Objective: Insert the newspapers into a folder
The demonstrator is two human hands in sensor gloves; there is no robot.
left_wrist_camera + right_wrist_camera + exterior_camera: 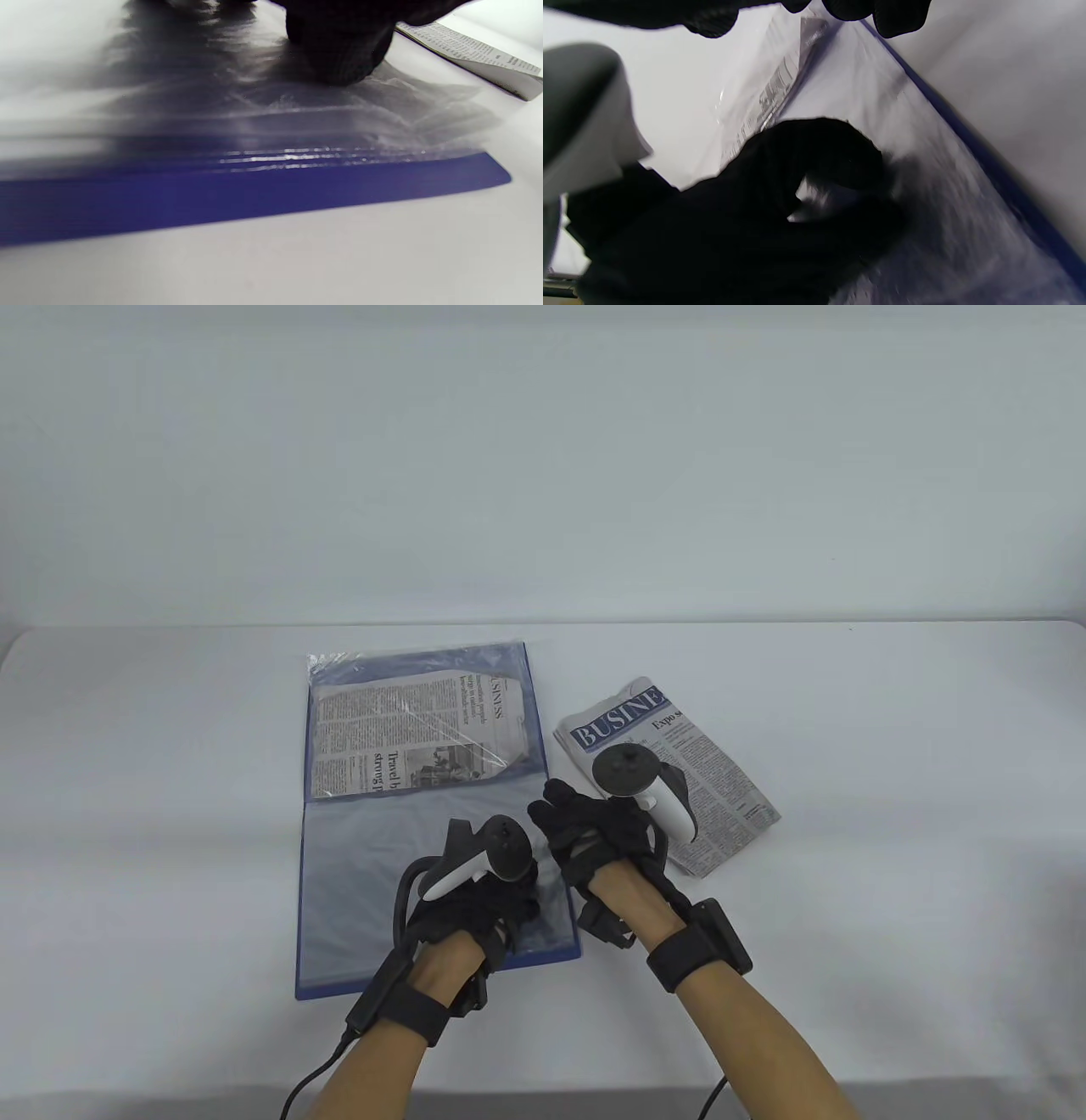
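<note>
On the white surface (891, 729) I saw the blue folder (339, 899) lying open, one newspaper (416, 729) already under its clear sleeve at the far half. Just right of it lay a second folded newspaper (721, 789), headed "BUSINE…" with "Expo" below; the sleeved one read "Travel". My left hand (475, 899) rested on the folder's near sleeve, fingers (339, 55) curled and pressing the plastic; whether they gripped it I could not tell. My right hand (602, 831) hovered at the folder's right edge, fingers (899, 17) loosely spread, holding nothing.
</note>
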